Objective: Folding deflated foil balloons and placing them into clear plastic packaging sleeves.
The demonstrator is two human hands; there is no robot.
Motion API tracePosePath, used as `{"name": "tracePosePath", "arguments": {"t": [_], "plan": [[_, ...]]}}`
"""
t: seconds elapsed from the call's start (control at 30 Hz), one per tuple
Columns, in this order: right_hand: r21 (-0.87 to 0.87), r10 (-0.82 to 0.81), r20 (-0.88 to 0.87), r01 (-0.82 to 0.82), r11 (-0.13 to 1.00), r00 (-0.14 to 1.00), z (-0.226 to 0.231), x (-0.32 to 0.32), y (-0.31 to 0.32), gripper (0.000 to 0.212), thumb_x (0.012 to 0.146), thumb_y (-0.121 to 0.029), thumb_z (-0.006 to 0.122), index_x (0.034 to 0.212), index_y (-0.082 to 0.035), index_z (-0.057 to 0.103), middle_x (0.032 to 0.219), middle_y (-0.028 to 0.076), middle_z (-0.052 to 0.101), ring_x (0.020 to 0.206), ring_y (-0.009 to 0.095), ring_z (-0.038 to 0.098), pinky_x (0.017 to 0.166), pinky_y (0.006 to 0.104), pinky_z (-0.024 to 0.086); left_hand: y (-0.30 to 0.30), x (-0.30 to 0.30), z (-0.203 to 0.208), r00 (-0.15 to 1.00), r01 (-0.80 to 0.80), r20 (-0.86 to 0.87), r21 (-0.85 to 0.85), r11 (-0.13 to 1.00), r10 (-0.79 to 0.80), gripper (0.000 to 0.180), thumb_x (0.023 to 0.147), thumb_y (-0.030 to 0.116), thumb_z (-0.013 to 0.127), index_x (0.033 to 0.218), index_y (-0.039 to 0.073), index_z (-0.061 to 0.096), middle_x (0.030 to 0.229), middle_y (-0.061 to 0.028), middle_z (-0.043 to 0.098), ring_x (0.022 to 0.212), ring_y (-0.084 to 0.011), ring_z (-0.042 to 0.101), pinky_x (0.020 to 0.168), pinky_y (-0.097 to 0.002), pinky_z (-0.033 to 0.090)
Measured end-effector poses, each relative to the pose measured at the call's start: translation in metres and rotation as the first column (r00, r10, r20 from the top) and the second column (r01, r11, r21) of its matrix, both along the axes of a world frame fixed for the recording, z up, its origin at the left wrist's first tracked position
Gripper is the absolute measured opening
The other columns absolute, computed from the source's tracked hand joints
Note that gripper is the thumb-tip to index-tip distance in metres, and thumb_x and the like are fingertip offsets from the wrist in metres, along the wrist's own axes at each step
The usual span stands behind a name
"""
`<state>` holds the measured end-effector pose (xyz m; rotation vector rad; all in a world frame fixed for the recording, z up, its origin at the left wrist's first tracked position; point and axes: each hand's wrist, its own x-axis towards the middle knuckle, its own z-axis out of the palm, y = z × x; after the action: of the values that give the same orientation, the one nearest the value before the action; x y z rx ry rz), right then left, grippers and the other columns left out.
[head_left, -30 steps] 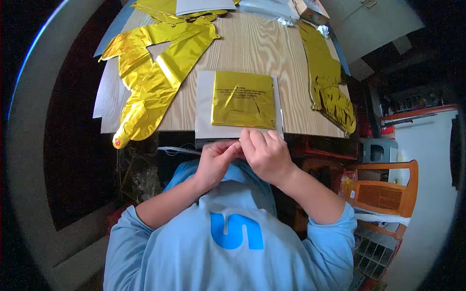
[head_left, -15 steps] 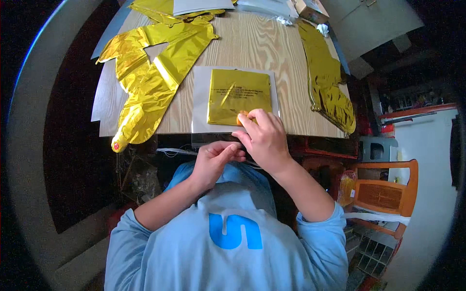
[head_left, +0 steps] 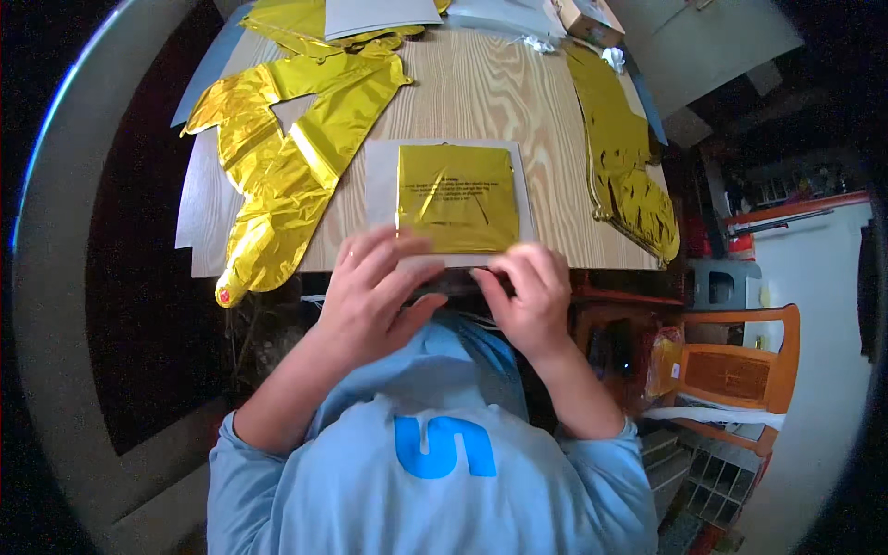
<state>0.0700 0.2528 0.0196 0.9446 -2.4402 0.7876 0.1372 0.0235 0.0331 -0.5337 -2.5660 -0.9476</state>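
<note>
A folded square of gold foil with dark print lies on a light grey sheet at the table's near edge. My left hand hovers by the lower left corner of the square, its fingers spread, slightly blurred and holding nothing visible. At the lower right corner is my right hand, fingers bent and thumb apart from them. Its blurred fingertips overlap the edge of the foil; whether they touch it I cannot tell.
An unfolded gold foil balloon spreads over the left of the wood-grain table. More gold foil lies along the right side. White sheets, clear plastic and a small box sit at the back. A wooden chair stands right.
My left hand has risen from below the table edge and opened toward the foil. My right hand has shifted right and slightly down; the orange bit at its fingertips no longer shows.
</note>
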Motion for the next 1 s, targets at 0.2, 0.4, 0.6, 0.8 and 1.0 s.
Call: {"name": "tracePosePath", "arguments": {"t": [0.2, 0.4, 0.6, 0.8, 1.0], "plan": [[-0.19, -0.038, 0.738, 0.262, 0.946, 0.674, -0.039, 0.043, 0.021, 0.04, 0.094, -0.035, 0.072, 0.074, -0.001, 0.065, 0.061, 0.005, 0.058, 0.056, 0.016, 0.056, 0.053, 0.0334, 0.043, -0.009, -0.034, -0.037, 0.996, 0.004, 0.088, -0.351, 0.936, 0.028, 0.078, 0.082, 0.04, 0.076, 0.148, 0.015, 0.045, 0.157, -0.018, 0.036, 0.146, -0.0418, 0.032, 0.119, -0.0573, 0.026], [-0.513, 0.573, 0.811, 0.612, 0.602, 0.116, -0.061, 0.037, -0.011, 0.031, 0.095, -0.036, 0.069, 0.108, -0.007, 0.071, 0.093, 0.002, 0.07, 0.075, 0.012, 0.061, 0.068, 0.0269, 0.051, -0.012, -0.036, -0.036, 0.993, 0.054, 0.121, -0.3, 0.952, -0.018, 0.078, 0.084, 0.035, 0.074, 0.151, 0.011, 0.041, 0.159, -0.0186, 0.033, 0.146, -0.0418, 0.031, 0.119, -0.0557, 0.026], [-0.566, 0.706, 0.691, 0.724, 0.394, 0.156, -0.072, 0.046, -0.027, 0.019, 0.098, -0.024, 0.066, 0.107, -0.008, 0.071, 0.098, 0.006, 0.073, 0.08, 0.015, 0.065, 0.074, 0.0308, 0.052, -0.011, -0.038, -0.029, 0.987, 0.056, 0.161, -0.228, 0.972, -0.019, 0.075, 0.087, 0.026, 0.07, 0.152, 0.007, 0.038, 0.158, -0.0212, 0.033, 0.147, -0.042, 0.03, 0.12, -0.0535, 0.025], [-0.492, 0.549, 0.826, 0.635, 0.595, 0.125, -0.064, 0.038, -0.019, 0.02, 0.099, -0.022, 0.063, 0.096, -0.005, 0.072, 0.089, 0.008, 0.073, 0.075, 0.015, 0.066, 0.069, 0.0289, 0.052, -0.012, -0.04, -0.025, 0.979, 0.032, 0.203, -0.124, 0.992, -0.006, 0.076, 0.084, 0.021, 0.073, 0.151, 0.007, 0.039, 0.154, -0.0211, 0.04, 0.145, -0.0421, 0.033, 0.121, -0.0526, 0.026], [-0.292, 0.224, 0.782, 0.025, 0.956, 0.581, -0.002, 0.03, 0.006, 0.015, 0.094, -0.013, 0.068, 0.084, -0.001, 0.069, 0.078, 0.01, 0.069, 0.065, 0.02, 0.063, 0.061, 0.0297, 0.05, -0.015, -0.041, -0.031, 0.991, 0.015, 0.13, 0.0, 1.0, -0.015, 0.059, 0.076, 0.015, 0.08, 0.13, 0.007, 0.058, 0.139, -0.0173, 0.055, 0.14, -0.0409, 0.043, 0.118, -0.055, 0.032]]}}
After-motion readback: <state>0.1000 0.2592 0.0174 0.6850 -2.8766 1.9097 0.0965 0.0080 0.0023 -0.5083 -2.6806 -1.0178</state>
